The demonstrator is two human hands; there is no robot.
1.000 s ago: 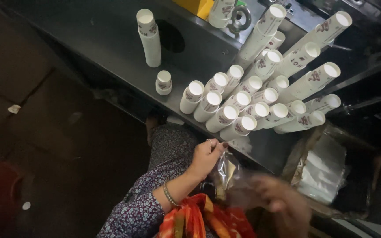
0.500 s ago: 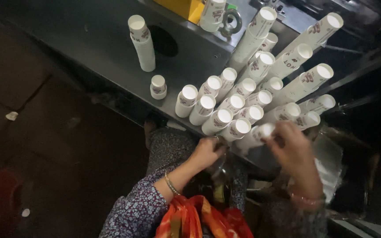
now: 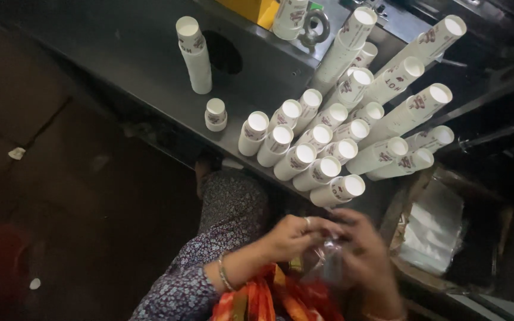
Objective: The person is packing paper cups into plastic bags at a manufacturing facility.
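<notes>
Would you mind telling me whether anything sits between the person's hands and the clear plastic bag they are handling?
Nothing visible does. The left hand and the right hand both touch the plastic bag directly, pinching it between them above the lap. The cup stacks stand apart on the table, beyond the hands.

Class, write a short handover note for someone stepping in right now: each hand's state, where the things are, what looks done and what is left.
Left hand: pinching the top of a clear plastic bag.
Right hand: also on the bag, blurred; grip unclear.
Paper cup stacks: standing clustered on the dark table, just ahead of the hands.
Done: cups stacked.
Left: the bag looks to hold no cups so far.
</notes>
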